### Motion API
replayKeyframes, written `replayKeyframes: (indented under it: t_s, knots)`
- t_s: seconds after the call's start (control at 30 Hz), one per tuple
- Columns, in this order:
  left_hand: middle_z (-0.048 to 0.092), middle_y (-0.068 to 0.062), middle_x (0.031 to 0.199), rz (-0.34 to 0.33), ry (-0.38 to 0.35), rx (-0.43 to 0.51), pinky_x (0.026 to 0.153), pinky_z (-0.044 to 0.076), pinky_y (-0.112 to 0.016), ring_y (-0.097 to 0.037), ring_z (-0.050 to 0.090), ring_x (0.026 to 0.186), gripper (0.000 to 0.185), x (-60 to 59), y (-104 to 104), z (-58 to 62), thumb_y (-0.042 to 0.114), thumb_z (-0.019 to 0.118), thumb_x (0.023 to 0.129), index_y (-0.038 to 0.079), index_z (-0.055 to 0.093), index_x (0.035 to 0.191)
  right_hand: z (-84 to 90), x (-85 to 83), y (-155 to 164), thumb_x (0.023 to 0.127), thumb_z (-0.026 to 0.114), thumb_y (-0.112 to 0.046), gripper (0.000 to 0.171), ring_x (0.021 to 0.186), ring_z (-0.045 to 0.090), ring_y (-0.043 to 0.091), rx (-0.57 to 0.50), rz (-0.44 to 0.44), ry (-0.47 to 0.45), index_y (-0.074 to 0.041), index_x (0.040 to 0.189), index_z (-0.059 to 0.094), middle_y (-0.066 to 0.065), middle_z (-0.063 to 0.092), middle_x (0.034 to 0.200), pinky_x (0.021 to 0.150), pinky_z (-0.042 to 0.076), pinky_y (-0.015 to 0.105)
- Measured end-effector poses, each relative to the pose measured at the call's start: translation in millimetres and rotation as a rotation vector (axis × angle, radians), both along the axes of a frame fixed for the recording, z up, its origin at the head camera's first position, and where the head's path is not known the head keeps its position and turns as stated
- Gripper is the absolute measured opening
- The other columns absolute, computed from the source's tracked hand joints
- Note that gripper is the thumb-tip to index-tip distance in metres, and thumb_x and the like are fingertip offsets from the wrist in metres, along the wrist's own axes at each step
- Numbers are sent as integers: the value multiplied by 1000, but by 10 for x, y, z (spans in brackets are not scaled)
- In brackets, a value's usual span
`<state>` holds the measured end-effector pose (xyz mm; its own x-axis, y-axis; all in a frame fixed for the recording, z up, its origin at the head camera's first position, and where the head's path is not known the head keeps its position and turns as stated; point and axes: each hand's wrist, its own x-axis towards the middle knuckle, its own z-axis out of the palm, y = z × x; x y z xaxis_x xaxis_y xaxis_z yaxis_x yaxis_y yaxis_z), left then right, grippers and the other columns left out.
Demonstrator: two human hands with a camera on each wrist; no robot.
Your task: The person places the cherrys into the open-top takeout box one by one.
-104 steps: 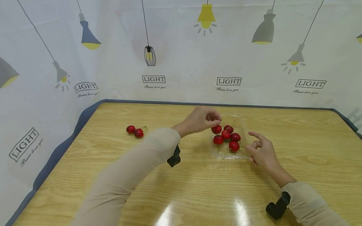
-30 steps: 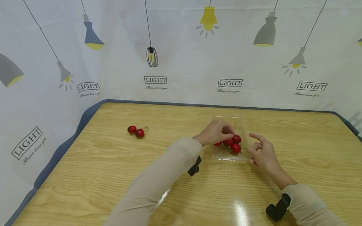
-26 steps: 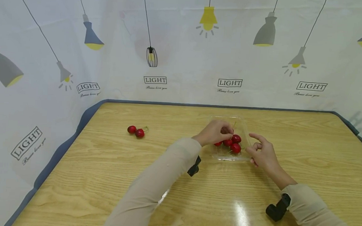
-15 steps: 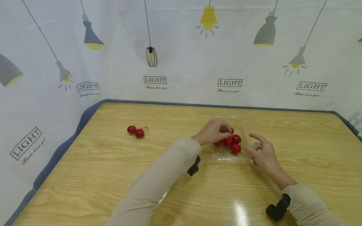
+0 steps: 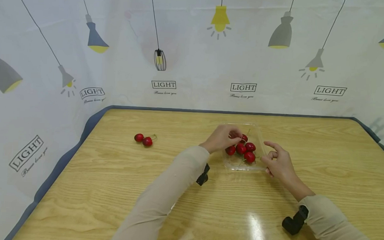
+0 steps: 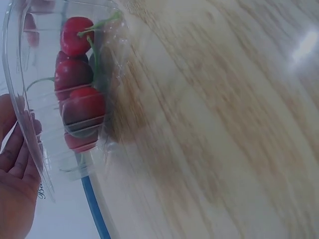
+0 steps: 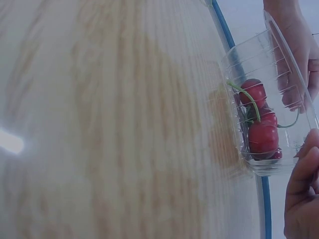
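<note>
A clear plastic tray [image 5: 260, 136] with several red cherries [image 5: 249, 157] in it stands on the wooden table, right of the middle. From the left, my left hand [image 5: 223, 138] reaches over it, fingers bent. Its thumb and index finger appear to pinch the thin stem of the middle cherry [image 5: 240, 149]; the exact contact is small. In the right wrist view that stem [image 7: 291, 124] rises towards the left fingertips. My right hand [image 5: 281, 162] grips the tray's right edge between thumb and fingers. Part of the tray's left side is hidden under the left hand.
Two more cherries [image 5: 147, 141], one with a curled stem, lie apart on the left of the table [image 5: 91, 187]. A white sheet printed with lamps [image 5: 194, 63] hangs behind the table's blue-edged back.
Since 3.5 seconds ago my left hand has gone right over the cherries, then drawn slightly back left. The middle cherry sits a bit nearer me. My right hand keeps its place.
</note>
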<state>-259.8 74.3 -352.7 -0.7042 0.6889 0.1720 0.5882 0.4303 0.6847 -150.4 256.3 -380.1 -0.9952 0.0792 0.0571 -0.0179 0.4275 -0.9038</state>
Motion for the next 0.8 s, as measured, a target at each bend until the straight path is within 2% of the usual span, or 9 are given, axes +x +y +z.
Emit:
replayKeyframes:
  t_s: [0.2,0.37,0.57,0.8]
  knots:
    - [62,-3,89,10,35,26,71,43,-15,-9,57,80,14,-35,-86,12,12,58,86,3,63,96,5,-7,-8,82,48,3,53,35,44,11,10,-6,2,2,133,31,1,39,56,33,38,26]
    - [63,-5,91,13,71,53,71,43,-16,-11,57,81,15,-74,-164,-23,9,57,86,2,63,97,9,-9,-7,82,47,3,54,36,45,12,6,-1,-1,2,133,31,1,41,56,33,38,27]
    - [62,-7,92,46,160,135,70,44,-18,-13,57,80,14,-90,-272,-89,7,58,85,2,63,96,13,-5,1,82,47,3,55,36,46,12,-8,0,-6,2,134,30,0,41,56,33,38,27]
    - [62,-7,90,120,268,193,67,46,-22,-15,57,79,13,-74,-419,-119,6,59,83,2,64,94,22,8,-10,82,47,3,55,37,45,12,-7,2,-8,2,134,29,0,40,56,33,38,27]
